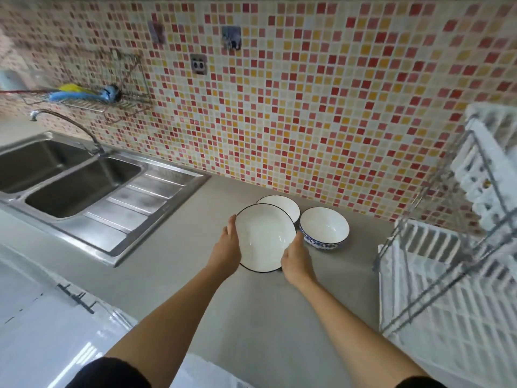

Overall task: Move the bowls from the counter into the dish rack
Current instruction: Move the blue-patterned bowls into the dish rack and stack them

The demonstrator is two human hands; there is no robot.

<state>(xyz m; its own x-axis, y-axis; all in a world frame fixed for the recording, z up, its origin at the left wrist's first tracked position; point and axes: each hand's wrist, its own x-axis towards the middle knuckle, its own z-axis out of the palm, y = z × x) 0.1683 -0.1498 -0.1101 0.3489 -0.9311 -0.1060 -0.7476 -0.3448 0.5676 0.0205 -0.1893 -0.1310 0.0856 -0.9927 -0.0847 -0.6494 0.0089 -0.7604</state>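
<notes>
Left hand (228, 245): clasps left rim of black-rimmed bowl (264, 238).
Right hand (296, 259): clasps its right rim.
Bowl position: above grey counter (173, 264), left of dish rack (447, 289).
Neighbours: blue-patterned bowl (324, 228); second black-rimmed bowl (282, 205) behind.

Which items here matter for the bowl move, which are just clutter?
Job: large black-rimmed bowl between left hand and right hand; second black-rimmed bowl; blue-patterned bowl; dish rack.
Clutter: sink, faucet, wall shelf.
</notes>
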